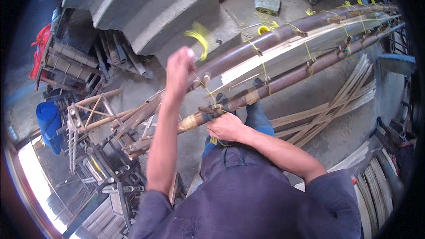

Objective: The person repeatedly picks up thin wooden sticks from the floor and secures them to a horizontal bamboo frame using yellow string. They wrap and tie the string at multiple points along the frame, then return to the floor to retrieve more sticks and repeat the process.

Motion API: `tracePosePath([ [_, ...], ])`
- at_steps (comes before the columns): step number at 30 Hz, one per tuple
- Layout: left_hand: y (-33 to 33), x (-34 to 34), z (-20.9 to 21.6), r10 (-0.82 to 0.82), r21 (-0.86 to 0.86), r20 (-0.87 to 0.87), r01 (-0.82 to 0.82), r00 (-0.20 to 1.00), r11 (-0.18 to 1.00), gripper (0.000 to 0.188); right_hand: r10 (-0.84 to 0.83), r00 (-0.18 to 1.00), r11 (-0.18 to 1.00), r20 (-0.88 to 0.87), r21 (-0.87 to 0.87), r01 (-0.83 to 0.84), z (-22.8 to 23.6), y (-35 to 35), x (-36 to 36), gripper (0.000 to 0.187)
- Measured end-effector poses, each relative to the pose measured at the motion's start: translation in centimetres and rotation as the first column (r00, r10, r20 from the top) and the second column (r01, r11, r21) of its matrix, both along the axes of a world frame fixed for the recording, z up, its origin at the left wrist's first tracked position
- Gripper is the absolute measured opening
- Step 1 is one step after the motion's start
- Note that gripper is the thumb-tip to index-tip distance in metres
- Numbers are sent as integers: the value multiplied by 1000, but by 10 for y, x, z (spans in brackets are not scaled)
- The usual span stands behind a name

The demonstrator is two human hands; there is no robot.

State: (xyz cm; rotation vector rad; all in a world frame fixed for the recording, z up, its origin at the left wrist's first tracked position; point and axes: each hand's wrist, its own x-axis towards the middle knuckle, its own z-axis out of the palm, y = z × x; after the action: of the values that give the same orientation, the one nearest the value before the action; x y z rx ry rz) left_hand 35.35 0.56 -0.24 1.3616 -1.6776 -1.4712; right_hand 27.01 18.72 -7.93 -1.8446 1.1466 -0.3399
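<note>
Two long brown bamboo poles, the upper pole (239, 57) and the lower pole (283, 82), run from lower left to upper right, joined by ties of thin yellow cord (264, 68). My left hand (179, 71) is raised over the upper pole, closed and blurred by motion. A small bundle of bright yellow cord (201, 43) swings by its fingertips, seemingly gripped there. At the near side of the lower pole, my right hand (226, 127) is closed beside a tied joint (214, 108). Yellow cord shows just below its curled fingers, which are partly hidden.
Pale split strips (261, 62) lie between the poles. Curved concrete steps (146, 9) rise at the upper left. Bamboo frames (99, 110) and pole offcuts crowd the left. Long slats (332, 106) are stacked crosswise on the right floor. A yellow cord roll (263, 29) lies beyond the poles.
</note>
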Motion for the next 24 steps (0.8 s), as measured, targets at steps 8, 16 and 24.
tracePosePath([
  [8,-42,19,-118,139,424,-43,-108,989,899,15,-986,115,164,118,795,584,40,-11,-22,18],
  [16,-15,78,-14,-122,-233,249,182,961,955,22,-817,-563,-216,126,838,500,28,60,-67,22],
  [24,25,115,5,-84,40,17,83,996,996,17,-851,-492,-144,184,819,556,-140,64,-69,25],
])
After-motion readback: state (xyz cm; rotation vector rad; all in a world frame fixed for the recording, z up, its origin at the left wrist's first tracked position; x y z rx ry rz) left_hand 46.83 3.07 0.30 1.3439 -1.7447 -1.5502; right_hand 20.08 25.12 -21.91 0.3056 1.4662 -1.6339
